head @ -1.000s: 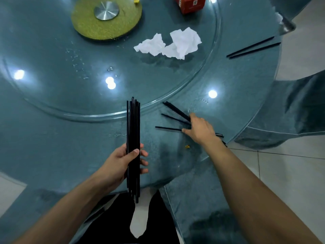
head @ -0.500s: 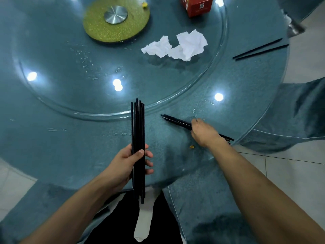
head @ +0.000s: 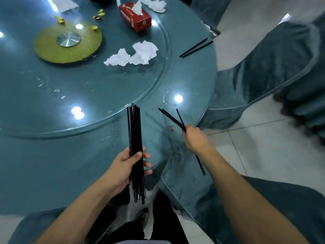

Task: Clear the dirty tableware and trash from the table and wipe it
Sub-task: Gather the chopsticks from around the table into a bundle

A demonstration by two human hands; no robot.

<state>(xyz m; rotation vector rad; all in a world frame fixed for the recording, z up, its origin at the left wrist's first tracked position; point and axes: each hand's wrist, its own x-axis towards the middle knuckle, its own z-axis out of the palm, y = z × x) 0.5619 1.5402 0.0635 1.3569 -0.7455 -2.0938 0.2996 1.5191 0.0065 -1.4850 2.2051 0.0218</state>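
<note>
Gathering chopsticks: the left hand (head: 125, 166) grips a bundle (head: 135, 138), the right hand (head: 195, 138) apparently clutches two sticks (head: 173, 118), to be added next.

round teal glass-topped table (head: 52, 164) | speckled yellow-green disc with silver metal hub (head: 68, 43) at table's centre | red cardboard tissue box (head: 135, 19) beyond disc | crumpled white paper napkins (head: 133, 54) right of disc | thin black chopsticks (head: 135, 138) nearest table's edge

Crumpled napkins (head: 134, 55) lie on the turntable (head: 84, 95), tissue box (head: 135, 19) seemingly behind.
</note>
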